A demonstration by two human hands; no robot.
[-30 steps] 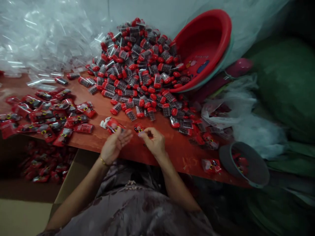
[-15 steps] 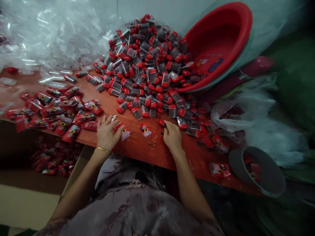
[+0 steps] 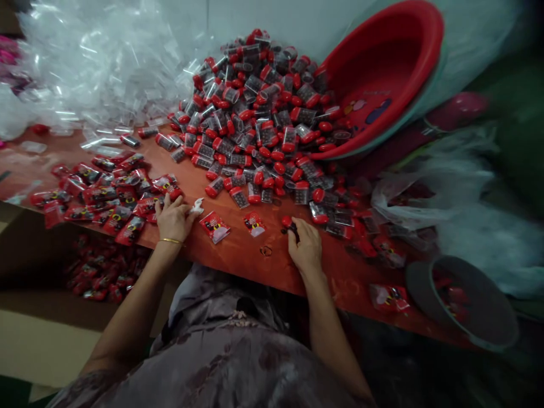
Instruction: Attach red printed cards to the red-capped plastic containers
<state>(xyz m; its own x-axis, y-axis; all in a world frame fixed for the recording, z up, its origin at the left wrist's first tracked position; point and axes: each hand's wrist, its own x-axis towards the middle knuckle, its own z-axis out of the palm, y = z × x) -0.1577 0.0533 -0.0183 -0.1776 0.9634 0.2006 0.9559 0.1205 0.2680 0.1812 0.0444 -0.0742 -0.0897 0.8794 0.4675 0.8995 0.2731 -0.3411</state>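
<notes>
My left hand [image 3: 173, 218] lies at the right edge of the pile of filled red packets [image 3: 106, 195], its fingers apart and a crumpled white scrap [image 3: 197, 206] by its thumb side. On the orange-red table [image 3: 238, 260], a folded red card [image 3: 215, 226] and a smaller red card [image 3: 254, 224] lie between my hands. My right hand [image 3: 305, 243] is bent with its fingertips closed at a small dark piece, next to a red cap [image 3: 287, 221]. Behind them rises a heap of clear tubes with red caps [image 3: 255, 113].
A red basin [image 3: 429, 34] leans at the back right. A grey bucket [image 3: 471, 334] and a red packet [image 3: 389, 298] stand and lie near the right edge. Clear plastic pieces [image 3: 110, 68] fill the back left. A box [image 3: 51, 300] of packets sits below the left edge.
My left hand has moved left, off the folded card, to the packets. My right hand has shifted slightly right and down. The camera view has shifted a little.
</notes>
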